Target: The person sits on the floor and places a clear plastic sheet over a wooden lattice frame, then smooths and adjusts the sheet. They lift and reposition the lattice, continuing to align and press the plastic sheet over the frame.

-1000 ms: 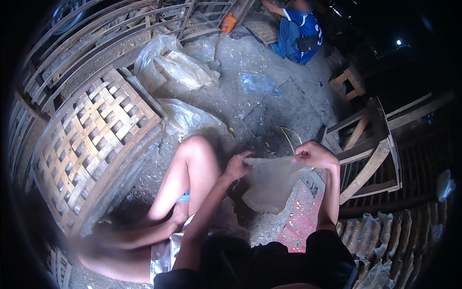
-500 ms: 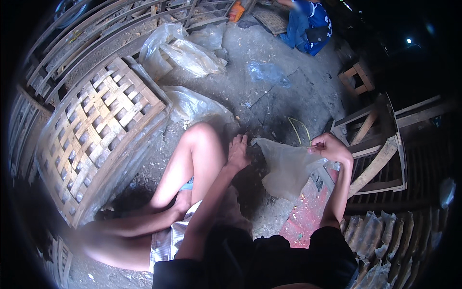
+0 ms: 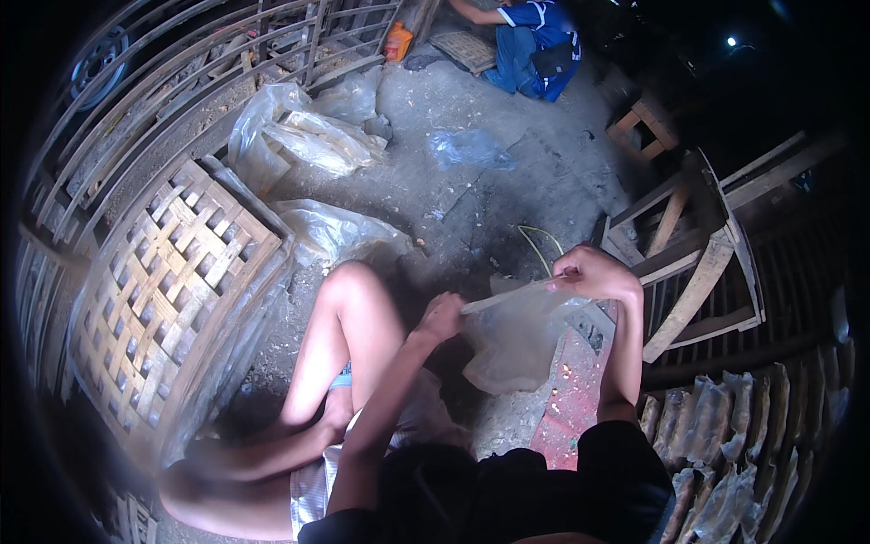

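A clear plastic bag (image 3: 521, 335) hangs in front of me, stretched flat along its top edge. My left hand (image 3: 442, 315) pinches its left corner and my right hand (image 3: 594, 274) pinches its right corner, higher up. The bag sags below both hands over a red patterned surface (image 3: 569, 403). My bare knee (image 3: 349, 290) rises just left of my left hand.
A woven bamboo lattice panel (image 3: 172, 290) leans at the left. Crumpled clear plastic sheets (image 3: 299, 136) lie on the dirt floor behind it. Wooden frames (image 3: 698, 254) stand at the right, filled bags (image 3: 725, 444) lower right. A person in blue (image 3: 530, 45) crouches far back.
Both hands have pulled the bag's top edge taut and flat; earlier the bag's mouth hung looser between them. The view has shifted slightly.
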A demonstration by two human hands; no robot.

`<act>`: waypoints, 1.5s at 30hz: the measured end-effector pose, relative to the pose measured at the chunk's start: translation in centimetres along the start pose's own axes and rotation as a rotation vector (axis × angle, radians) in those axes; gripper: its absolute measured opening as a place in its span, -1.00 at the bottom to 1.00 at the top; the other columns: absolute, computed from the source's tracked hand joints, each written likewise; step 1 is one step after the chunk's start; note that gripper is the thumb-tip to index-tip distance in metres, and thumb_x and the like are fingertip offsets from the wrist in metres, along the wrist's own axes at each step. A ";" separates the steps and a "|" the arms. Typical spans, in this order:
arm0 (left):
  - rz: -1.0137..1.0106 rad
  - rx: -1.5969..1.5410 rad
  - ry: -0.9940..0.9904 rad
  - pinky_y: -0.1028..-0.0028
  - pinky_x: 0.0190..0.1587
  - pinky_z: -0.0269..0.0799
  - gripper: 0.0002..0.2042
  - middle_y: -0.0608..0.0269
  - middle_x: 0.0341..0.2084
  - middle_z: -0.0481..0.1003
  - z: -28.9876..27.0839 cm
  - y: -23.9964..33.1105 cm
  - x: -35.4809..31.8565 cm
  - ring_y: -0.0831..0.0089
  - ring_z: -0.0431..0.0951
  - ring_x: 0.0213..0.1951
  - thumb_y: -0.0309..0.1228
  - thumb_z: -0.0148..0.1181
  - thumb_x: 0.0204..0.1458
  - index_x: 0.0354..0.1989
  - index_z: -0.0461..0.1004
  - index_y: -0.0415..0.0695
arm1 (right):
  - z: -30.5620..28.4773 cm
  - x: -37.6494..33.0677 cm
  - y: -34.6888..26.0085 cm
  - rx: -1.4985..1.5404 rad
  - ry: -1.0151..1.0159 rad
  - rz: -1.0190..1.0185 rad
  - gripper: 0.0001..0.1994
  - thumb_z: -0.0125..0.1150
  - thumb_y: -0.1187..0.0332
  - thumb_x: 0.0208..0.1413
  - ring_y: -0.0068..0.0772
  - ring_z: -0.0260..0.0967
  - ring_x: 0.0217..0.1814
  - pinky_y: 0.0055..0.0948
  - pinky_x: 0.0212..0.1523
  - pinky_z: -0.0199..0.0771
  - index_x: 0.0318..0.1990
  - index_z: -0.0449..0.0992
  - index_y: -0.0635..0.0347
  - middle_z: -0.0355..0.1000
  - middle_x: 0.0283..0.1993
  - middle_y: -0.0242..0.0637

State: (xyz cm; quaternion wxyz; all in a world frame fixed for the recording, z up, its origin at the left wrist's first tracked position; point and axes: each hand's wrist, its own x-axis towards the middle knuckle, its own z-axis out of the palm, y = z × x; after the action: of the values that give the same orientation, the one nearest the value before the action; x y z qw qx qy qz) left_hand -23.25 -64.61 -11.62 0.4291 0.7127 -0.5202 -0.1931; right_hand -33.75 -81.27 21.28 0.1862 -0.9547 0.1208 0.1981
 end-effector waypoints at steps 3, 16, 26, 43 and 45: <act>-0.203 0.219 0.073 0.02 -0.06 0.59 -0.88 -0.19 -0.36 0.63 1.0 -2.6 -0.7 -0.13 0.69 -0.19 -0.47 0.18 0.09 -0.34 0.65 -0.13 | -0.6 -1.3 1.1 0.057 0.041 0.060 -0.75 0.42 0.31 0.07 -0.41 0.19 -0.56 -0.25 -0.43 0.22 -0.43 0.57 0.36 0.29 -0.64 -0.12; 0.100 -0.123 0.264 -0.04 0.54 -0.13 0.21 -0.18 0.52 -0.03 -9.4 6.9 0.4 -0.11 -0.20 0.58 -0.33 0.65 -0.30 0.56 -0.11 -0.02 | 3.4 1.3 0.6 0.214 -0.056 0.037 -0.78 0.41 0.39 0.16 -0.74 0.09 -0.49 -0.45 -0.48 0.14 -0.42 0.53 0.34 0.21 -0.62 -0.48; -0.117 0.110 0.044 0.09 -0.05 0.57 -0.78 -0.10 -0.24 0.63 -5.2 -3.3 0.6 -0.07 0.66 -0.17 -0.34 0.43 -0.02 -0.25 0.67 -0.20 | -0.2 -0.1 3.4 0.093 0.045 0.194 -0.76 0.41 0.36 0.18 -0.74 0.09 -0.48 -0.49 -0.44 0.12 -0.41 0.54 0.34 0.24 -0.59 -0.52; 0.173 -0.063 0.028 0.17 0.08 0.58 -0.72 0.06 -0.20 0.68 -8.6 8.0 4.7 0.05 0.68 -0.11 -0.42 0.35 0.02 -0.04 0.68 -0.01 | 2.5 2.3 1.9 0.268 -0.133 0.066 -0.75 0.46 0.31 0.16 -0.74 0.22 -0.38 -0.53 -0.35 0.26 -0.30 0.59 0.36 0.36 -0.48 -0.53; 0.198 0.036 0.246 0.17 -0.05 0.63 -0.83 0.11 -0.35 0.69 -9.4 5.7 5.3 0.05 0.71 -0.28 -0.51 0.28 0.03 -0.23 0.74 -0.02 | 2.8 1.9 4.3 0.249 -0.124 0.125 -0.73 0.49 0.29 0.13 -0.72 0.28 -0.36 -0.53 -0.32 0.31 -0.29 0.62 0.37 0.40 -0.47 -0.50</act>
State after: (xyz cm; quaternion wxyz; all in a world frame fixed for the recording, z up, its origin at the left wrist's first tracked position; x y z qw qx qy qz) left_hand -17.72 -66.06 -0.88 0.4935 0.6839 -0.5349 -0.0516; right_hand -34.32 -84.31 16.80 0.2976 -0.9007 0.1920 0.2516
